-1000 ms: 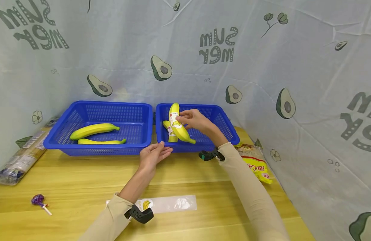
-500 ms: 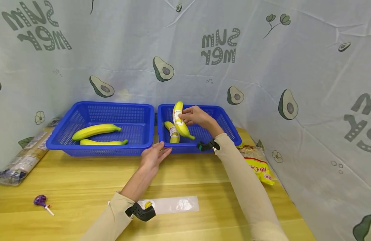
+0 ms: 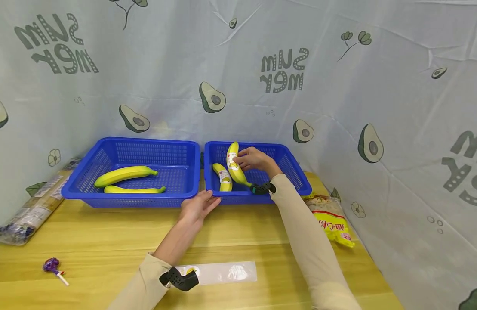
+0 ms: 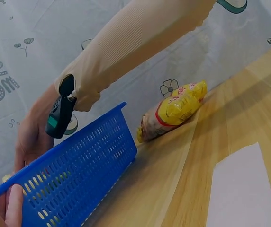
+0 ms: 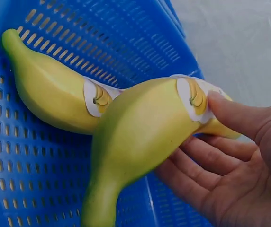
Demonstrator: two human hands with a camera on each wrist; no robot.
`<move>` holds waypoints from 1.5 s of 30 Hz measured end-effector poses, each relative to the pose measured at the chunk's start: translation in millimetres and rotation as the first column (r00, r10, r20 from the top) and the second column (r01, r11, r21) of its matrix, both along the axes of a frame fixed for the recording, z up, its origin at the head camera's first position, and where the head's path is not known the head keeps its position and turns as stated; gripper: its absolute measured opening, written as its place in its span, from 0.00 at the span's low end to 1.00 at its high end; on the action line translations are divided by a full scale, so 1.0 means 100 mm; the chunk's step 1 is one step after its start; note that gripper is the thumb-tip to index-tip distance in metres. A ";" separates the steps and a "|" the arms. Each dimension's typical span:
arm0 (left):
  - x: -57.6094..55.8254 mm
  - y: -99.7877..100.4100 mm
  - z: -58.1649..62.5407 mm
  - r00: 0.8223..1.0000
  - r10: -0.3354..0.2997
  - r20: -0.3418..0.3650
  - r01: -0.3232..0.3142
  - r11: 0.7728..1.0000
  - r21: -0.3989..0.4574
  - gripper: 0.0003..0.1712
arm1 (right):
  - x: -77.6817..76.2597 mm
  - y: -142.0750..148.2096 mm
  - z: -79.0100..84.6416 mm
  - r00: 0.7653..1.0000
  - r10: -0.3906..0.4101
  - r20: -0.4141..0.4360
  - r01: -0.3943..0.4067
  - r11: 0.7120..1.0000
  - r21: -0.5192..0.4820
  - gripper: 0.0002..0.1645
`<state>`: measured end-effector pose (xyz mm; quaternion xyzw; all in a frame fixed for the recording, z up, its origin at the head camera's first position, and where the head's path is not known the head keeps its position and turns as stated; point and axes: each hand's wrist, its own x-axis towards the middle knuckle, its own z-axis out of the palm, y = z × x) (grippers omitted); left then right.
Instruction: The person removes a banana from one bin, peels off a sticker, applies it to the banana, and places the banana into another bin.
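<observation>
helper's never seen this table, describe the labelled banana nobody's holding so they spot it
On the table, find the right blue basket. Inside, at the left, lies the loose banana with a white label. Unlike the banana in the right hand, it's unheld; the left basket's bananas show no label.

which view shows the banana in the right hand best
The right wrist view: the curved yellow banana with white label appears close-up in the right hand. The head view shows it smaller; in the left wrist view, the blue perforated basket hides most or all of it.
</observation>
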<state>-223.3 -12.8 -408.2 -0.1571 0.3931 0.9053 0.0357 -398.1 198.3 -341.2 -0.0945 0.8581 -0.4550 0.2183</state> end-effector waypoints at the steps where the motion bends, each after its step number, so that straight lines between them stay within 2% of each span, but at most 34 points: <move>1: 0.00 0.00 -0.01 1.000 -0.001 -0.004 0.001 1.000 0.003 0.07 | -0.01 0.00 -0.02 1.000 -0.007 0.006 0.007 1.000 0.003 0.40; 11: -0.01 0.00 -0.03 0.999 -0.026 -0.032 0.027 1.000 0.011 0.06 | -0.09 0.06 -0.15 0.995 -0.042 0.088 0.036 0.997 0.064 0.39; 18: 0.00 -0.02 -0.04 0.999 -0.039 -0.022 0.039 0.999 -0.008 0.06 | -0.07 0.05 -0.15 0.981 -0.085 0.173 0.071 0.994 0.083 0.31; 32: 0.01 -0.04 -0.03 0.999 -0.044 0.000 0.044 0.999 -0.021 0.06 | -0.06 0.01 -0.13 0.974 -0.031 0.224 -0.019 0.976 0.218 0.19; 35: 0.02 -0.04 -0.03 0.999 -0.048 0.003 0.048 0.998 -0.030 0.06 | -0.05 0.02 -0.14 0.974 -0.019 0.225 -0.030 0.977 0.210 0.19; 41: 0.03 -0.04 -0.02 0.999 -0.052 0.007 0.052 0.998 -0.030 0.06 | -0.03 0.06 -0.15 0.971 -0.044 0.237 0.007 0.988 0.154 0.23; 45: 0.03 -0.05 -0.01 0.999 -0.045 0.007 0.045 0.999 -0.023 0.05 | -0.02 0.08 -0.16 0.972 -0.021 0.232 -0.010 0.991 0.134 0.24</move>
